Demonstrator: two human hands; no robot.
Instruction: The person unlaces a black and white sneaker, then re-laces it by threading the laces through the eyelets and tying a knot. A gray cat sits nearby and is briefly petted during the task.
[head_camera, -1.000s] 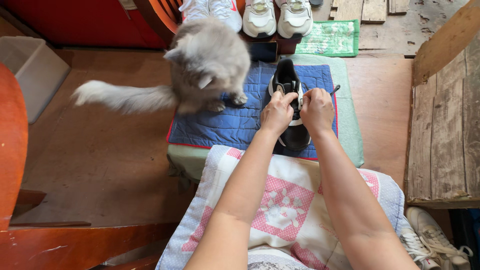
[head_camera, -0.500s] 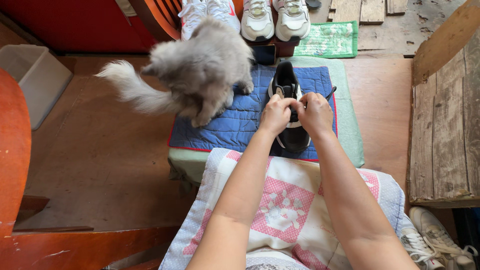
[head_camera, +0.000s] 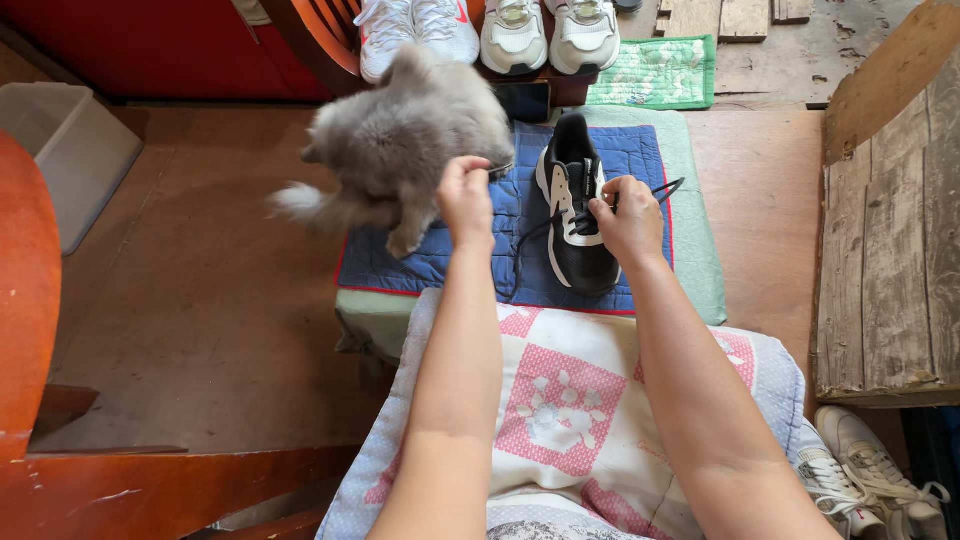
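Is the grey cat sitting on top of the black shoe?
No, the grey cat is beside the black shoe, at the left part of the blue quilted mat, while the shoe lies apart on the right.

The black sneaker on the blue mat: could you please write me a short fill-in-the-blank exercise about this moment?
1. The black sneaker rests on a quilted ___ mat.
2. The left hand pulls a black ___ sideways.
3. The right hand pinches the lace over the sneaker's ___ tongue.
4. A fluffy grey ___ stands beside the left hand.

Missing: blue; lace; white; cat
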